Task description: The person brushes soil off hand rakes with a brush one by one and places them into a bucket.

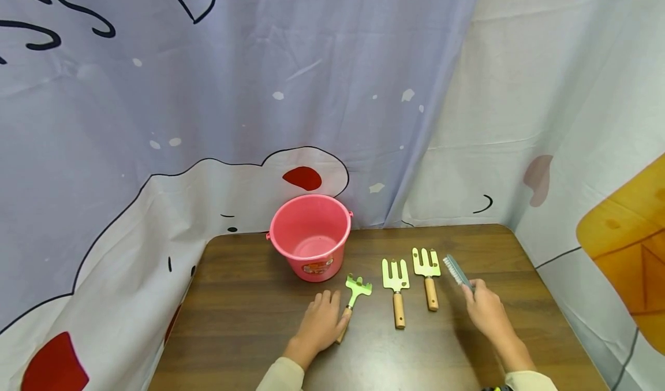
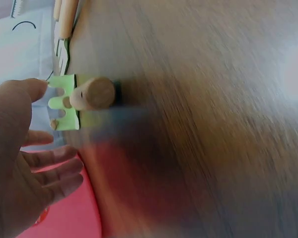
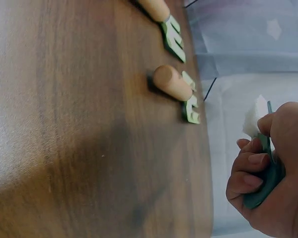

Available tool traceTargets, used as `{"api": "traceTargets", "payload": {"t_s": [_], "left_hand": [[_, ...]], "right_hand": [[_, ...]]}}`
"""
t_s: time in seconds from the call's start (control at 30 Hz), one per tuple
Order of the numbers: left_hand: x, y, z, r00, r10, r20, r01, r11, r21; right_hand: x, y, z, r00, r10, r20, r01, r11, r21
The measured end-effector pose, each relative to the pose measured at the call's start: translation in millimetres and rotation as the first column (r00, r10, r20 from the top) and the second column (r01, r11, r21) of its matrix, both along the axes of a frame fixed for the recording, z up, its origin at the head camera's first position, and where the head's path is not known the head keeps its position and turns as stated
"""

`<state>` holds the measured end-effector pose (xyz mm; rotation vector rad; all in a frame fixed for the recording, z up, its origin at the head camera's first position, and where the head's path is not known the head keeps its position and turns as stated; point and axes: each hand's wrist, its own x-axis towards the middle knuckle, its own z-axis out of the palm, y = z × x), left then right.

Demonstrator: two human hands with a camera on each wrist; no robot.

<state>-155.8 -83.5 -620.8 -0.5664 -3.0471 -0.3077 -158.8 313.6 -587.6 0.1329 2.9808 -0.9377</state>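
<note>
A small green hand rake (image 1: 357, 287) with a wooden handle lies on the table. Beside it is my left hand (image 1: 320, 321), palm toward the tabletop. In the left wrist view, the thumb and fingers of the left hand (image 2: 35, 163) are spread apart, with a gap to the rake's handle (image 2: 100, 92). At the right, my right hand (image 1: 487, 310) grips a brush (image 1: 455, 270) with a teal handle and white bristles. The right wrist view shows fingers curled round the brush handle (image 3: 268, 181), held above the table.
Two pale green hand forks with wooden handles, one nearer the middle (image 1: 398, 307) and one further right (image 1: 431, 293), lie between the hands. A pink bucket (image 1: 335, 261) stands at the table's back. Printed curtains (image 1: 234, 102) hang behind the wooden table (image 1: 223, 321).
</note>
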Motion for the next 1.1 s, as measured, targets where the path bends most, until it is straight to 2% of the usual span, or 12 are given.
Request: {"api": "traceTargets", "payload": {"t_s": [0.37, 0.6, 0.73, 0.93, 1.0, 1.1], "left_hand": [[-4.2, 18.4, -8.9, 1.0, 0.012, 0.001, -0.012, 1.0, -0.027], [-3.4, 25.1, -18.0, 0.999, 0.043, 0.016, -0.043, 0.999, -0.015], [-1.9, 28.8, -22.5, 0.999, 0.053, -0.001, -0.053, 0.999, 0.011], [-0.2, 33.4, -27.6, 0.995, 0.074, -0.066, -0.069, 0.995, 0.067], [0.8, 34.1, -28.6, 0.994, 0.082, -0.069, -0.076, 0.993, 0.095], [2.8, 34.7, -28.2, 0.994, 0.101, -0.038, -0.093, 0.982, 0.164]], "right_hand": [[2.4, -6.1, 15.1, 1.0, 0.011, -0.006, -0.011, 1.0, -0.024], [6.8, -10.1, 18.1, 0.997, 0.018, -0.071, -0.02, 1.0, -0.023], [7.6, -11.8, 19.3, 0.997, 0.03, -0.073, -0.032, 0.999, -0.029], [10.1, -14.8, 19.4, 0.997, 0.03, -0.073, -0.032, 0.999, -0.026], [10.5, -15.3, 18.6, 0.996, 0.032, -0.08, -0.034, 0.999, -0.025], [11.3, -15.7, 17.7, 0.995, 0.035, -0.09, -0.037, 0.999, -0.02]]}}
